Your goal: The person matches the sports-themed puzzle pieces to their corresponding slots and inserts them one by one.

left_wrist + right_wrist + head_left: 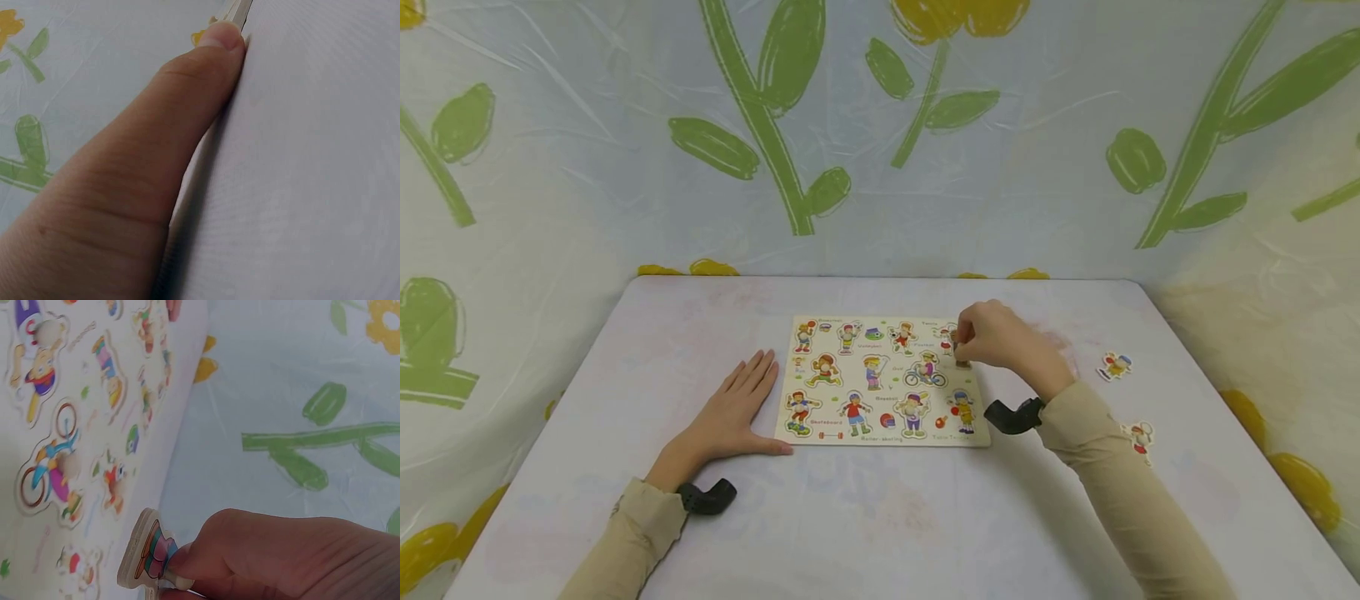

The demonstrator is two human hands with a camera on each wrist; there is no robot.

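Note:
A wooden puzzle board (848,382) with pictures of children at sports lies on the table, several knobbed pieces set in it. Over its upper right corner, my right hand (1000,340) pinches a wooden puzzle piece (152,551) by its knob. That piece is tilted, showing its thick pale edge in the right wrist view; the hand mostly hides it in the head view. My left hand (733,408) lies flat with fingers extended beside the board's left side. Its thumb (187,94) touches the lower left edge of the board.
Right of the board, two loose puzzle pieces lie on the table: one with a blue cap (1115,366), another in red and white (1140,437) partly behind the right sleeve. A flower-patterned sheet (880,208) hangs behind the table (865,525).

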